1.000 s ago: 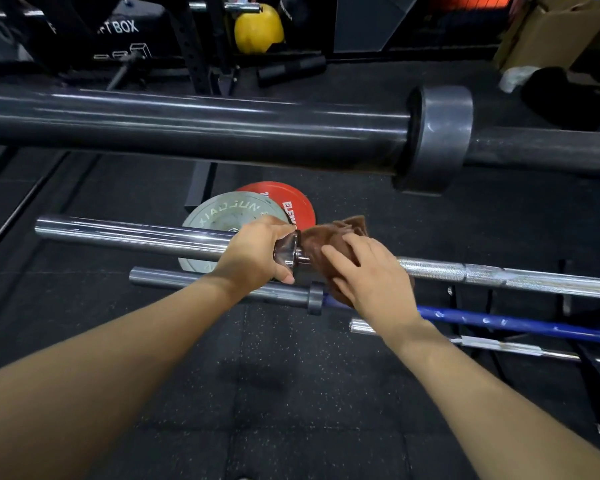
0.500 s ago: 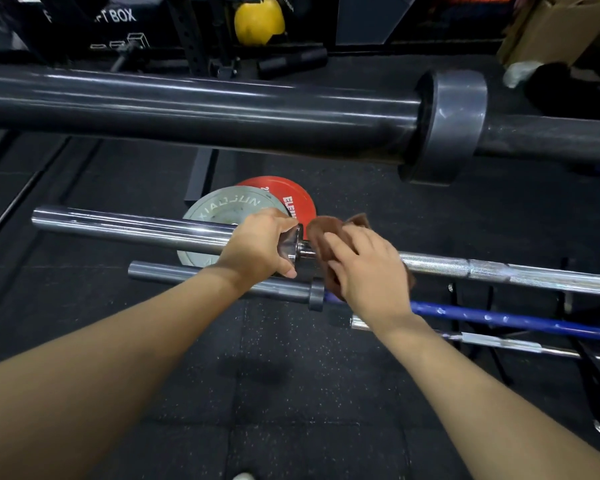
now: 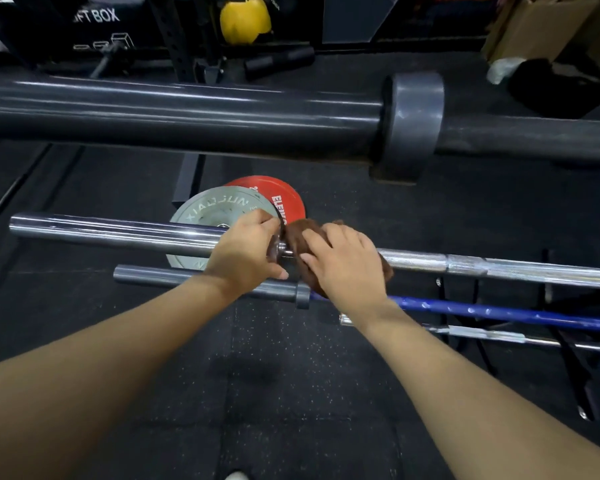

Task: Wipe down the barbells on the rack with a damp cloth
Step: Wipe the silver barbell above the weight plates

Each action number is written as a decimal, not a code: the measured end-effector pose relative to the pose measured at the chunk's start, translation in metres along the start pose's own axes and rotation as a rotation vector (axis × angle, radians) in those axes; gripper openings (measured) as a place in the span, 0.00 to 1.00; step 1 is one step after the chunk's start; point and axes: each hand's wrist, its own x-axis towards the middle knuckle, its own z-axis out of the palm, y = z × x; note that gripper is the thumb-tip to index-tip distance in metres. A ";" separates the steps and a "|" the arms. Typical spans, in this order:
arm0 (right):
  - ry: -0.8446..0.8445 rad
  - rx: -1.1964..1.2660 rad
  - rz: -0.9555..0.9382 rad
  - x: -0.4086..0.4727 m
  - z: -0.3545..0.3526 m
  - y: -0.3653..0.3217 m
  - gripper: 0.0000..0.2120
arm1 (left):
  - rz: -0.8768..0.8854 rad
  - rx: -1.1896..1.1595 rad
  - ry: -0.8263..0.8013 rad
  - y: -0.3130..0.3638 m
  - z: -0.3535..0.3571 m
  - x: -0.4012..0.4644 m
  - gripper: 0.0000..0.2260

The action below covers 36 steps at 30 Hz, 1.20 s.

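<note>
- Chrome steel is showing on the barbell [image 3: 499, 269] being handled; its long axis is running left to right across the view, dipping slightly toward the right, with the smooth sleeve [image 3: 111, 233] pointing left and the knurled shaft stretching off the right edge.
- The left hand [image 3: 246, 252] is curling round the sleeve's inner end, right at the collar, gripping it from above.
- The right hand [image 3: 347, 268] is wrapping a brown cloth [image 3: 297, 237] round the shaft just right of the collar, fingers curling over the fabric and pressing it to the metal; the two hands are sitting almost touching.
- A thick dark grey barbell [image 3: 187, 114] is lying above and nearer the camera, parallel to the chrome one, its collar at upper right.
- Below the chrome bar, a blue-shafted barbell [image 3: 499, 311] with a grey sleeve is lying on the same left-to-right line, and a thinner silver bar [image 3: 482, 332] is sitting beneath that.
- The black rack [image 3: 568, 358] holding them is showing at lower right.
- A grey plate [image 3: 219, 209] and a red plate [image 3: 274, 192] are lying overlapped on the black rubber floor [image 3: 291, 393] behind the hands.
- A yellow ball [image 3: 245, 19] is sitting far back.
</note>
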 end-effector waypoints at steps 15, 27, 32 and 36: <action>0.169 0.036 0.129 -0.004 0.006 -0.001 0.13 | 0.059 0.234 0.068 0.028 0.033 0.017 0.10; 0.162 -0.024 0.330 -0.021 -0.002 0.031 0.14 | 0.008 0.239 -0.017 0.040 0.028 0.017 0.14; 0.178 0.033 0.149 -0.003 0.012 -0.002 0.12 | 0.019 0.281 -0.004 0.036 0.024 0.018 0.10; 0.114 -0.054 0.136 -0.024 0.002 0.054 0.13 | 0.015 0.257 -0.053 0.029 0.021 0.019 0.16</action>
